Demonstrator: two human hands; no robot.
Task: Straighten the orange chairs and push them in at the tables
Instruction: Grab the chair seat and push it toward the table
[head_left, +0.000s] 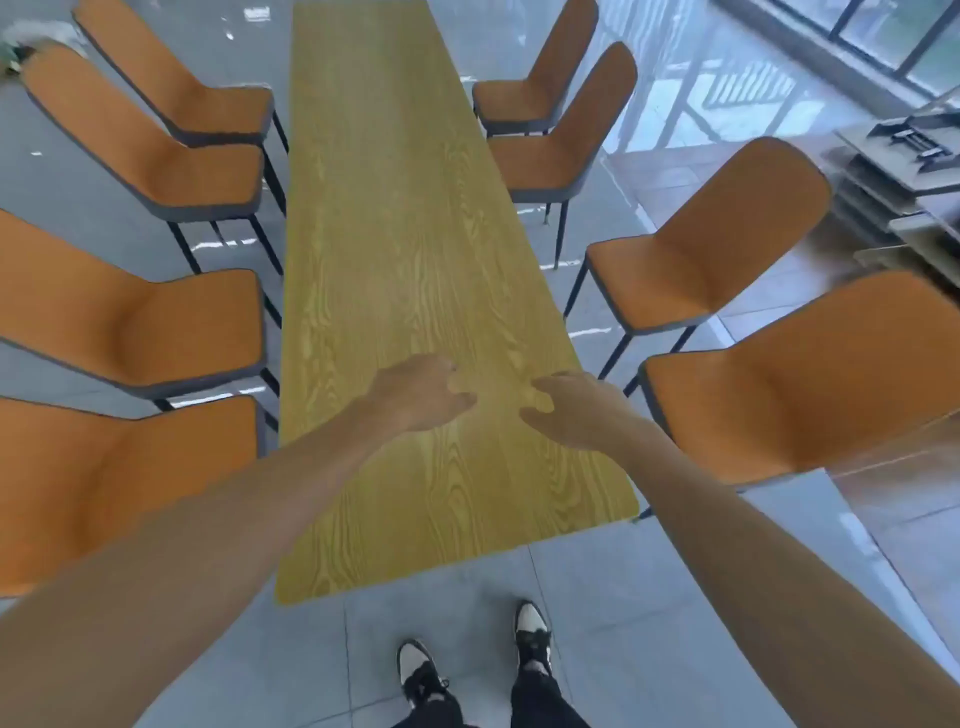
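A long yellow wood-grain table (400, 218) runs away from me, and I stand at its near end. Several orange chairs line both long sides. On the left, the nearest chair (130, 467) and the one behind it (156, 322) sit close to the table edge. On the right, the nearest chair (789, 395) and the one behind it (696, 260) stand angled and farther out. My left hand (421, 395) and my right hand (571, 410) hover over the tabletop, fingers loosely curled, holding nothing.
Stacked folded grey tables (904, 171) lie at the right by the windows (893, 36). The floor is glossy grey tile. My feet in black-and-white shoes (478, 660) stand on the floor just before the table's near edge.
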